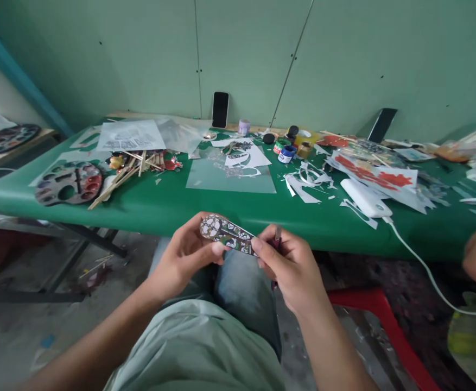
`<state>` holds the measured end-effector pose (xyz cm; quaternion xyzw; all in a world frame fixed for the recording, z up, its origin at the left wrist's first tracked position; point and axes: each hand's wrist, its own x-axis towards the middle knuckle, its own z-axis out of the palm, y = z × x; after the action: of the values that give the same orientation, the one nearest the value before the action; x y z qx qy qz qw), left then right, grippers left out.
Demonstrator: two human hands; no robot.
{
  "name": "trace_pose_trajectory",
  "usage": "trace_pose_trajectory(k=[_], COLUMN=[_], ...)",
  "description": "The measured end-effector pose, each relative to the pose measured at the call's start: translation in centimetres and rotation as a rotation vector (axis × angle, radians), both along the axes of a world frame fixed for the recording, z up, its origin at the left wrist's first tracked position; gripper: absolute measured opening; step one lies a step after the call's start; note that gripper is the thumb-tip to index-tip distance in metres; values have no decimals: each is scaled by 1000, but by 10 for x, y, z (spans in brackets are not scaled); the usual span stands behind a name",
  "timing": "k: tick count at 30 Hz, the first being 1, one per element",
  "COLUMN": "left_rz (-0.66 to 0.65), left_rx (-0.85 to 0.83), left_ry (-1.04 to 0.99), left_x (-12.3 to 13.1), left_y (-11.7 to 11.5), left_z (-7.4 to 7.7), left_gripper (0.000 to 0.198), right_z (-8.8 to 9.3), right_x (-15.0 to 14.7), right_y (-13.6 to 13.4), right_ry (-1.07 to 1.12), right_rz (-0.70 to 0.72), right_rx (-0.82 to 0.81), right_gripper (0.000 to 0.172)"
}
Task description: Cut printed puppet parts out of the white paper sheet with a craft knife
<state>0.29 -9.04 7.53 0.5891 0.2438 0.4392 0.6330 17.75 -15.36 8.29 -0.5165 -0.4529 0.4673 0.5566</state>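
Left hand (pixel 183 258) pinches the rounded end of the painted cutout (pixel 226 234), fingers curled, holding it flat and face-up over the lap, clear of the cluttered green table (pixel 172 206). Right hand (pixel 289 266) grips the narrow end while also clutching a thin tool (pixel 277 234).

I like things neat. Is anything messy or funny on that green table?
Yes. White paper scraps lie scattered over the green table, and wooden sticks sit in a loose heap beside the paint palette. Nothing looks spilled.
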Motion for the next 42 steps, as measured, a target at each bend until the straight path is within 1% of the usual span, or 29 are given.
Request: trace_pose_trajectory(k=[2, 4, 6, 7, 8, 9, 11, 12, 13, 14, 15, 16, 18, 19, 21, 24, 26, 28, 29, 32, 34, 37, 42], left_rz=[61, 129, 168, 202, 269, 366, 627, 711, 737, 708, 638, 558, 435, 403, 397, 414, 424, 436, 441, 456, 467, 477, 481], left_rx=[-26, -34, 3, 51, 134, 250, 589, 771, 932, 1059, 1144, 1187, 1192, 1180, 1162, 1151, 1133, 1117, 1113, 1105, 1095, 1079, 1071], left_ry=[17, 17, 47, 92, 159, 246, 478, 600, 710, 802, 875, 933, 1017, 1050, 1088, 1079, 1061, 1046, 1040, 1024, 1017, 1006, 991], left_x=[3, 6, 8, 7, 6, 4, -1, -3, -4, -5, -5, -4, -1, 1, 4, 6, 7, 8, 9, 10, 11, 11, 11], left_y=[-10, -14, -12, -8, -2, 5, 21, 29, 37, 44, 50, 55, 62, 65, 69, 72, 73, 74, 74, 75, 75, 75, 75], left_z=[5, 8, 5, 2, -3, -9, -23, -30, -37, -45, -52, -59, -72, -79, -89, -100, -103, -105, -106, -108, -109, -112, -114], left_gripper=[34, 32, 35, 39, 43, 46, 46, 40, 33, 26, 22, 22, 29, 34, 40, 42, 41, 40, 40, 39, 39, 40, 40], right_z=[0, -3, -10, -14, -18, -22, -30, -34, -38, -42, -45, -48, -51, -51, -47, -36, -31, -28, -28, -32, -36, -40, -44], right_x=[-2, -2, 0, 1, 4, 6, 13, 16, 19, 21, 23, 25, 26, 28, 32, 42, 48, 48, 46, 36, 28, 20, 14], right_y=[-2, -1, 5, 11, 19, 29, 56, 72, 87, 103, 117, 129, 147, 153, 161, 167, 169, 169, 168, 164, 162, 161, 165], right_ry=[3, -6, -38, -68, -110, -159, -297, -364, -437, -523, -609, -690, -829, -889, -1003, -1160, -1221, -1279, -1315, -1432, -1513, -1617, -1703], right_rz=[13, 45, 69, 65, 58, 32, 66, 93, 129, 170, 193, 221, 268, 284, 269, 147, 105, 126, 166, 344, 400, 402, 385], right_rx=[-7, -10, -3, 4, 10, 20, 11, 0, -25, -54, -70, -89, -127, -145, -170, -164, -110, -30, 10, 95, 127, 172, 232], right_gripper=[35, 37, 40, 41, 41, 42, 41, 42, 42, 38, 35, 33, 30, 30, 28, 24, 22, 20, 20, 24, 30, 37, 32])
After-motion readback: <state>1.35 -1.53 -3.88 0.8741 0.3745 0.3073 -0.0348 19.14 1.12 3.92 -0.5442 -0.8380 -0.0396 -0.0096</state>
